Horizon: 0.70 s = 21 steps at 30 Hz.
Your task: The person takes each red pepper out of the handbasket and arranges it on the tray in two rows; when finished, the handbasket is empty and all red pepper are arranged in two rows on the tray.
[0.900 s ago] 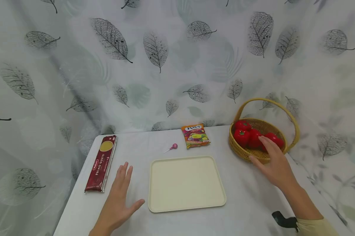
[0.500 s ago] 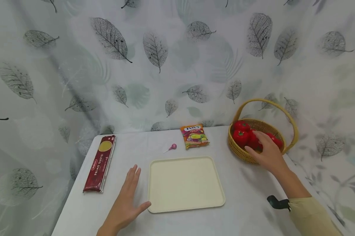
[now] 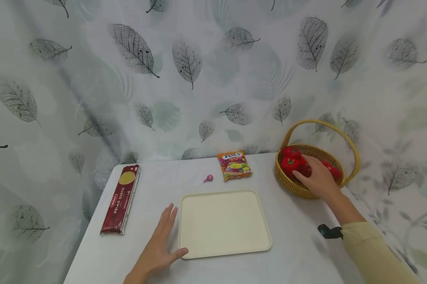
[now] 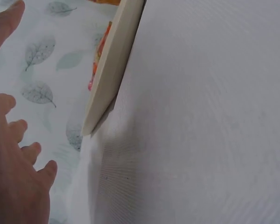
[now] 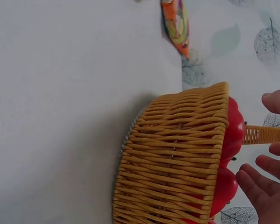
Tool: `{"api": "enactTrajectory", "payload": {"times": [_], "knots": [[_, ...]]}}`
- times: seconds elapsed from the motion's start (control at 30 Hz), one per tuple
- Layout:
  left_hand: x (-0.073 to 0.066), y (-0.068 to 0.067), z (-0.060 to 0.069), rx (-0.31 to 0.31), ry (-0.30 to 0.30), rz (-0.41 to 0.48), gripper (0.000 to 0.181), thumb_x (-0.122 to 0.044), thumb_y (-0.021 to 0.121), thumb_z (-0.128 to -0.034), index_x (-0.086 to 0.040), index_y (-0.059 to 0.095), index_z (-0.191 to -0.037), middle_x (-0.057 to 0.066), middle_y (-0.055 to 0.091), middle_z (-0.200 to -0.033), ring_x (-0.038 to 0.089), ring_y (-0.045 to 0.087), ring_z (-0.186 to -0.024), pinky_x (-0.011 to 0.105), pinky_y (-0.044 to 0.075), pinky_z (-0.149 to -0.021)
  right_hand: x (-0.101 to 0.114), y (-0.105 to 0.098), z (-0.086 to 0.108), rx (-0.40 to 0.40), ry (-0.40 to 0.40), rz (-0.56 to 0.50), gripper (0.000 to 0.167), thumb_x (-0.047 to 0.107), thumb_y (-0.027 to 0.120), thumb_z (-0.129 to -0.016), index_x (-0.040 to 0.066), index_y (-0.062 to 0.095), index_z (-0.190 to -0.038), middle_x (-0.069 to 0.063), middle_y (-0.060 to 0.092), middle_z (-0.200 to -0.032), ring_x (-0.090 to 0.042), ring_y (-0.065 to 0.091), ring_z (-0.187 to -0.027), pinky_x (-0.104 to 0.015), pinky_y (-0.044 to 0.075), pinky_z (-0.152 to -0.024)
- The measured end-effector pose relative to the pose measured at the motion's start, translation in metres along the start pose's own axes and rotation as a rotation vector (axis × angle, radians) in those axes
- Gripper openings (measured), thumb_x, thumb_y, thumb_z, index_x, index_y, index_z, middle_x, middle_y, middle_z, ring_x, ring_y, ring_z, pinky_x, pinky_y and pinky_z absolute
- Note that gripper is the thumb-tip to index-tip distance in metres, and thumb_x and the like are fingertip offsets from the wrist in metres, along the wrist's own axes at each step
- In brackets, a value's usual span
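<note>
At the right, a wicker basket (image 3: 295,187) with a tall handle holds several red bell peppers (image 3: 291,165). My right hand (image 3: 318,177) is over its near side, thumb apart from the fingers. In the right wrist view the fingers (image 5: 259,184) are close to a pepper (image 5: 225,189); whether they touch it is hard to tell. My left hand (image 3: 158,244) is spread beside the left edge of a cream tray (image 3: 224,223), its thumb near the tray's lower left corner. The left wrist view has the left hand (image 4: 18,172) with nothing in its grasp.
A dark red spaghetti pack (image 3: 122,199) lies at the left of the white table (image 3: 156,181). Behind the tray are a pink lollipop (image 3: 208,178) and a Fox's candy bag (image 3: 235,165). A leaf-printed curtain (image 3: 206,79) hangs along the back and sides.
My right hand has moved left and in over the peppers in the basket. My left hand has shifted right, closer to the tray. The basket and tray stay in place.
</note>
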State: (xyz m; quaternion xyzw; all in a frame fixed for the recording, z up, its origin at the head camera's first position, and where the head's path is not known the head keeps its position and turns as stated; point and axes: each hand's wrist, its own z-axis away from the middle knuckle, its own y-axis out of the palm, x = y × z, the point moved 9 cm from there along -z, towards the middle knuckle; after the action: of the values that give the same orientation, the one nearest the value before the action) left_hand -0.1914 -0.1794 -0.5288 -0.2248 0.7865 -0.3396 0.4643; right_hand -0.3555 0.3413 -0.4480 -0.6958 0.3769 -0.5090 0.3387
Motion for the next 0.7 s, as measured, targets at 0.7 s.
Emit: {"api": "enactTrajectory", "payload": {"times": [0.7], "knots": [[0.02, 0.025, 0.003, 0.025, -0.09, 0.056, 0.115, -0.055, 0.084, -0.0873, -0.016, 0.021, -0.175, 0.01, 0.017, -0.181, 0.038, 0.025, -0.162, 0.068, 0.034, -0.12, -0.008, 0.025, -0.013, 0.068, 0.0, 0.046, 0.077, 0.028, 0.077, -0.102, -0.01, 0.041, -0.159, -0.034, 0.05, -0.146, -0.047, 0.057, -0.117, -0.069, 0.053, -0.101]]}}
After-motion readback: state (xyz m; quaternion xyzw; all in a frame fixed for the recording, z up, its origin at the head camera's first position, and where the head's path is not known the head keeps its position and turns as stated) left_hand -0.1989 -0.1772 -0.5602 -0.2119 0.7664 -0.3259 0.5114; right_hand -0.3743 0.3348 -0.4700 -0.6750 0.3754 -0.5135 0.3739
